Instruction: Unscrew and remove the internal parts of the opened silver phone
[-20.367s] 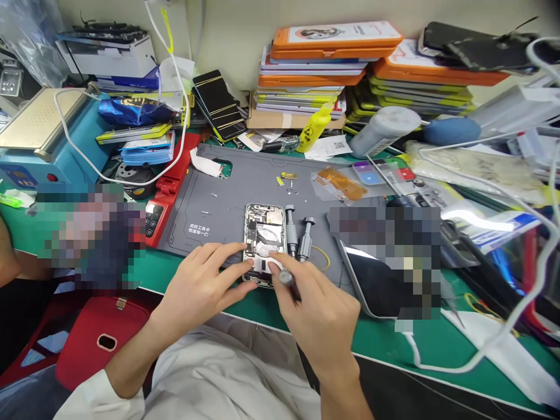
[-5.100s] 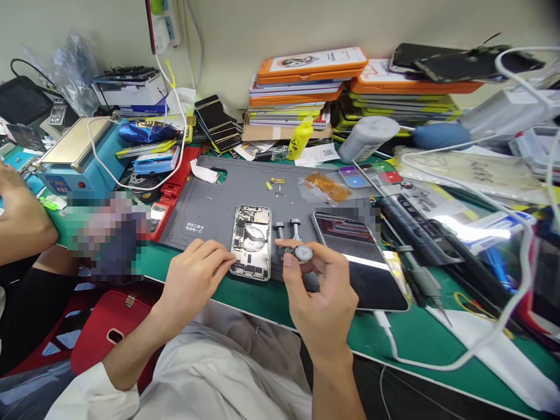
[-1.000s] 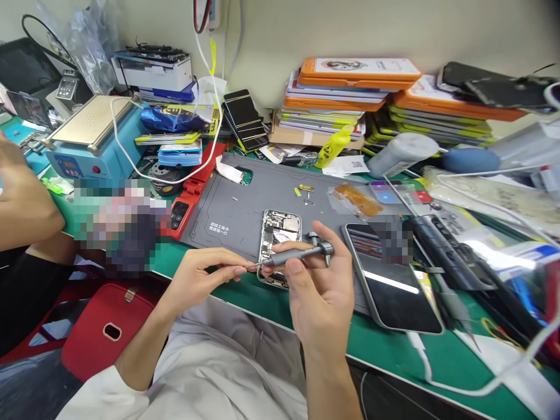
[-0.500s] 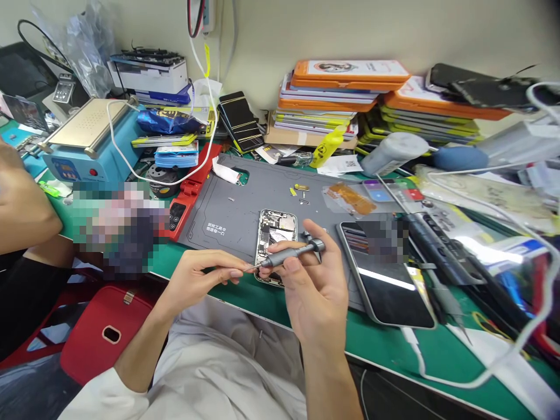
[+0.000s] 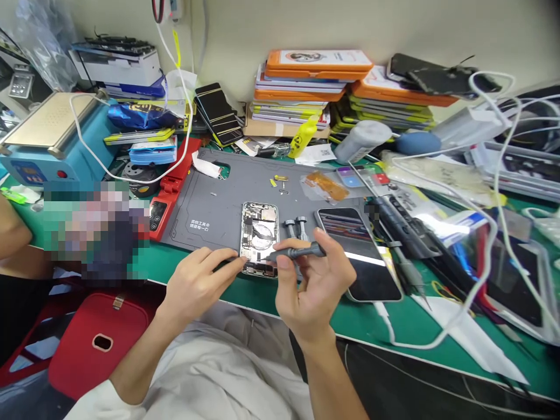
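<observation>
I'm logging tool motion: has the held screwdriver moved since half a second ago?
Yes: against the open phone, the held screwdriver has shifted right, its tip going from beyond the phone's left edge to over its lower part.

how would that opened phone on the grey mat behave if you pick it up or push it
The opened phone would probably stay stiff, being a flat, rimmed slab. It looks fragile, with its insides exposed. Pushed, it would likely slide rather than roll or tip, since it lies flat on the grey mat.

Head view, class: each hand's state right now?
Left hand: fingertips by the opened phone; grip cannot be told.
Right hand: closed on a grey screwdriver.
</observation>
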`<action>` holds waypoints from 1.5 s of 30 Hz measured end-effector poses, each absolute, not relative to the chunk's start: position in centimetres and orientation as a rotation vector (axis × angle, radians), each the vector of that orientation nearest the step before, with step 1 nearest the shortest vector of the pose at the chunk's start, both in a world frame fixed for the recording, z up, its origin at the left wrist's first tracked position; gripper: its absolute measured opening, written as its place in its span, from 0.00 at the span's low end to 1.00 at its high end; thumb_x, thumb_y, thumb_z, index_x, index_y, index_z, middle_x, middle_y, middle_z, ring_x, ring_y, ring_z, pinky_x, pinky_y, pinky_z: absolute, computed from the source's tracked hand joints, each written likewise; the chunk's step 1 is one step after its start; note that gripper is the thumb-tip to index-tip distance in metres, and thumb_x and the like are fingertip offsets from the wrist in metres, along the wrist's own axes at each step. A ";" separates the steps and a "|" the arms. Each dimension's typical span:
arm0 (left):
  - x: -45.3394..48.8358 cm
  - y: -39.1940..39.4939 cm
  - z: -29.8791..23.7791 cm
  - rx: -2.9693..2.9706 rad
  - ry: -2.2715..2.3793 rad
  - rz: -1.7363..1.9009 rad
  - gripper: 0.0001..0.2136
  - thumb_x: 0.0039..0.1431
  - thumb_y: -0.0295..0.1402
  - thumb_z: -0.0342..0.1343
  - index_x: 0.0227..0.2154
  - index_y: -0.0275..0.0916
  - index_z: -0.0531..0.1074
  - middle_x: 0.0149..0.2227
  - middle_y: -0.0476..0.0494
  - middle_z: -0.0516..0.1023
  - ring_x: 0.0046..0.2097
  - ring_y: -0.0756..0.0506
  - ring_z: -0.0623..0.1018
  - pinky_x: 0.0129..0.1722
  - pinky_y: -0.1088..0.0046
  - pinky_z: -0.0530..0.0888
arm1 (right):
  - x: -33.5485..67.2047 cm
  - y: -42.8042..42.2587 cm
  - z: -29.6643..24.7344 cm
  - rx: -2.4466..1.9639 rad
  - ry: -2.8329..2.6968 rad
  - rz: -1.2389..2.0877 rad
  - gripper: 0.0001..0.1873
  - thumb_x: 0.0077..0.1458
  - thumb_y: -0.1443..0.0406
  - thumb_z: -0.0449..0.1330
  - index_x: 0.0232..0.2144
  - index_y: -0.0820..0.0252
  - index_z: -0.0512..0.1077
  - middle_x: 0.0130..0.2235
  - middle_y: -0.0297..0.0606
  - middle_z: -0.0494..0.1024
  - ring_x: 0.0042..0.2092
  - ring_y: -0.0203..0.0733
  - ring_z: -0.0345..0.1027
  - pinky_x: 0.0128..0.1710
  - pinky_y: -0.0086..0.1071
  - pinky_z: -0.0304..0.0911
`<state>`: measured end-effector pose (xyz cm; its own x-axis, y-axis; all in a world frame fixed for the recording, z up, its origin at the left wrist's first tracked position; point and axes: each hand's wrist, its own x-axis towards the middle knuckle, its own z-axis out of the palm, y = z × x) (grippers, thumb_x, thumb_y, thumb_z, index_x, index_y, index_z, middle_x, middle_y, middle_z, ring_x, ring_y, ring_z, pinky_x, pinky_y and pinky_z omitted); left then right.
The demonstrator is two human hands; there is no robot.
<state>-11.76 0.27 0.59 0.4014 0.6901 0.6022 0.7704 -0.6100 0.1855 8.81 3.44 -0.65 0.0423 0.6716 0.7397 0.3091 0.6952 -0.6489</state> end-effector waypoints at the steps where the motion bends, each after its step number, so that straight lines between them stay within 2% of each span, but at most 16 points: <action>1: -11.8 0.3 0.7 -2.535 -1.321 -0.979 0.09 0.78 0.26 0.58 0.53 0.40 0.81 0.48 0.44 0.89 0.37 0.48 0.81 0.40 0.68 0.79 | 8.7 3.4 -0.9 -0.842 -1.560 0.355 0.34 0.70 0.71 0.63 0.72 0.44 0.62 0.49 0.41 0.78 0.44 0.45 0.82 0.35 0.36 0.81; 6: -11.8 0.4 0.9 -2.555 -1.315 -0.946 0.09 0.78 0.26 0.58 0.54 0.39 0.80 0.49 0.43 0.89 0.36 0.47 0.80 0.40 0.67 0.79 | 8.3 3.3 -1.0 -0.823 -1.597 0.365 0.37 0.70 0.72 0.63 0.74 0.43 0.60 0.53 0.44 0.80 0.46 0.44 0.83 0.37 0.37 0.83; 10: -11.7 0.5 0.9 -2.557 -1.323 -0.928 0.09 0.78 0.26 0.57 0.54 0.40 0.81 0.49 0.43 0.89 0.36 0.47 0.80 0.40 0.68 0.79 | 8.4 3.2 -0.9 -0.860 -1.627 0.387 0.35 0.70 0.71 0.63 0.74 0.44 0.61 0.53 0.44 0.81 0.47 0.46 0.83 0.38 0.40 0.84; 14: -11.7 0.5 0.9 -2.552 -1.324 -0.951 0.09 0.78 0.25 0.59 0.54 0.40 0.81 0.49 0.43 0.89 0.36 0.47 0.80 0.39 0.68 0.79 | 8.4 3.1 -0.9 -0.889 -1.649 0.372 0.34 0.71 0.70 0.62 0.73 0.45 0.60 0.55 0.46 0.81 0.47 0.46 0.84 0.39 0.40 0.85; 18: -11.6 0.4 0.8 -2.553 -1.330 -0.968 0.09 0.77 0.25 0.60 0.54 0.39 0.81 0.49 0.43 0.89 0.36 0.47 0.80 0.39 0.67 0.78 | 8.3 3.1 -0.8 -0.880 -1.678 0.356 0.37 0.71 0.73 0.62 0.75 0.45 0.59 0.56 0.47 0.82 0.48 0.45 0.84 0.39 0.38 0.85; 22: -11.6 0.4 0.8 -2.549 -1.343 -0.965 0.09 0.78 0.26 0.59 0.53 0.40 0.82 0.49 0.43 0.89 0.36 0.47 0.80 0.39 0.68 0.78 | 8.6 3.2 -0.5 -0.875 -1.710 0.282 0.40 0.69 0.72 0.65 0.76 0.43 0.60 0.59 0.46 0.83 0.47 0.46 0.86 0.38 0.39 0.86; 25: -11.6 0.4 0.8 -2.549 -1.355 -0.959 0.09 0.79 0.28 0.58 0.53 0.41 0.82 0.49 0.43 0.89 0.36 0.48 0.80 0.39 0.68 0.78 | 8.9 3.2 -0.2 -0.860 -1.770 0.201 0.43 0.67 0.71 0.69 0.77 0.42 0.61 0.56 0.43 0.87 0.46 0.48 0.86 0.38 0.39 0.85; 28: -11.6 0.4 0.8 -2.552 -1.351 -0.962 0.09 0.79 0.28 0.58 0.54 0.40 0.82 0.49 0.43 0.89 0.35 0.48 0.79 0.39 0.68 0.78 | 9.1 3.2 0.1 -0.858 -1.768 0.168 0.39 0.71 0.72 0.64 0.77 0.44 0.63 0.55 0.44 0.88 0.48 0.50 0.87 0.42 0.42 0.84; 30: -11.5 0.4 0.9 -2.553 -1.351 -0.971 0.09 0.79 0.27 0.58 0.54 0.40 0.82 0.49 0.44 0.89 0.35 0.48 0.79 0.39 0.68 0.78 | 9.2 3.2 0.3 -0.898 -1.743 0.089 0.36 0.72 0.72 0.62 0.76 0.43 0.67 0.52 0.41 0.89 0.45 0.48 0.86 0.42 0.42 0.82; 33: -11.4 0.4 0.9 -2.552 -1.361 -0.983 0.08 0.78 0.28 0.59 0.53 0.39 0.82 0.48 0.44 0.89 0.36 0.47 0.78 0.39 0.68 0.78 | 9.2 3.2 0.6 -0.950 -1.729 -0.005 0.32 0.72 0.70 0.63 0.73 0.41 0.71 0.49 0.40 0.89 0.43 0.47 0.84 0.43 0.41 0.79; 36: -11.4 0.3 0.9 -2.552 -1.364 -0.984 0.08 0.79 0.28 0.59 0.52 0.39 0.82 0.48 0.45 0.89 0.36 0.47 0.78 0.39 0.68 0.78 | 9.1 3.2 0.7 -0.939 -1.713 0.009 0.32 0.72 0.72 0.62 0.72 0.41 0.72 0.48 0.39 0.89 0.44 0.46 0.83 0.43 0.40 0.79; 42: -11.4 0.4 1.0 -2.554 -1.365 -0.968 0.08 0.80 0.29 0.58 0.53 0.39 0.82 0.49 0.44 0.89 0.36 0.47 0.79 0.40 0.68 0.78 | 9.2 3.2 0.9 -0.954 -1.696 0.077 0.32 0.69 0.71 0.67 0.69 0.39 0.74 0.48 0.38 0.87 0.43 0.45 0.83 0.40 0.39 0.80; 45: -11.4 0.4 1.1 -2.550 -1.361 -0.978 0.08 0.79 0.29 0.59 0.52 0.39 0.82 0.48 0.44 0.89 0.36 0.47 0.78 0.40 0.67 0.78 | 9.2 3.2 1.0 -0.934 -1.700 0.085 0.28 0.71 0.69 0.65 0.68 0.40 0.76 0.48 0.39 0.86 0.46 0.47 0.83 0.43 0.41 0.80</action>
